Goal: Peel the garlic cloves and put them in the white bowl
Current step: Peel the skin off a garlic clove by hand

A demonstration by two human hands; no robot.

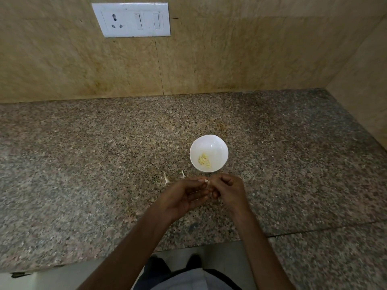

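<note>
A small pale clove (206,181) sits between the two hands, just above the counter (83,153) and on the near side of the bowl (218,146). The left hand (184,195), palm up, pinches it at the fingertips with the other fingers loosely curled. The right hand (228,189) meets it from the right, fingers bent tight and closed on the same clove. The bowl holds a little heap of peeled cloves (204,160). Two skins (166,178) lie on the counter left of the hands. On the far wall (230,59), upper left, is a socket plate (131,19).
</note>
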